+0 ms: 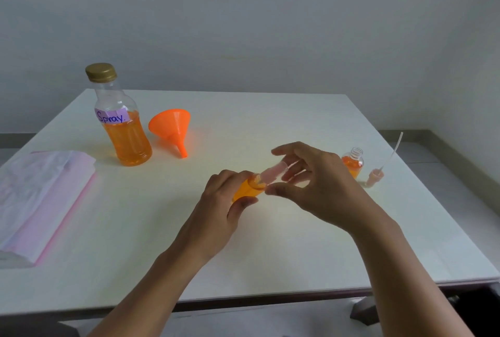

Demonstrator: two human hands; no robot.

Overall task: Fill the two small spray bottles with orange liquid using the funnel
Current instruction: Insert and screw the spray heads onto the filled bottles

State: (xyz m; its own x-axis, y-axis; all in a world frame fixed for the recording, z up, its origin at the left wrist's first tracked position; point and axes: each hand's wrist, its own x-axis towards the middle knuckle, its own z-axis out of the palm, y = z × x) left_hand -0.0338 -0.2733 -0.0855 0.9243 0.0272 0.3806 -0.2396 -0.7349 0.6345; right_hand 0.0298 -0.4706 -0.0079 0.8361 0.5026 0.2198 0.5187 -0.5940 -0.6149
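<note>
My left hand (220,206) grips a small spray bottle (247,188) full of orange liquid, tilted toward the right. My right hand (311,182) pinches the pink spray head (272,173) sitting at that bottle's neck. A second small bottle (353,163), uncapped and filled with orange liquid, stands on the table to the right. Its pink spray head with a long clear tube (376,175) lies beside it. The large bottle (121,120) labelled "Spray", gold-capped and half full of orange liquid, stands at the back left. The orange funnel (171,127) lies on its side next to it.
A pink and white plastic bag (40,196) lies flat on the left of the white table (270,255). The table's front edge is close to me and its right edge runs past the second bottle. A grey wall stands behind.
</note>
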